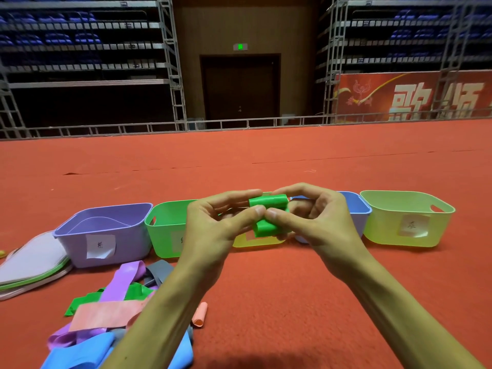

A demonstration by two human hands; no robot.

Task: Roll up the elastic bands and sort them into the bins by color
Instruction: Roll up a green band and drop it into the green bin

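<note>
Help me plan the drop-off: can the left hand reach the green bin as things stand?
Probably yes. The left hand is raised just in front of the green bin, nothing between them; but it pinches the green band together with the right hand.

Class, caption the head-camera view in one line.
Left hand and right hand pinch a rolled green band before coloured bins.

Banner (415, 97), far up-right of the fingers (234, 197): large white characters, apparently 歌颂, bases cut off. Sign (240, 46), high above the fingers: green, illegible. Purple bin (133, 235) label (101, 246), left of the fingers: handwritten, apparently 紫. Green bin (165, 217) label (177, 241), behind the fingers: mostly hidden. Pale bin (386, 230) label (412, 225), right of the fingers: handwritten, unreadable.
</note>
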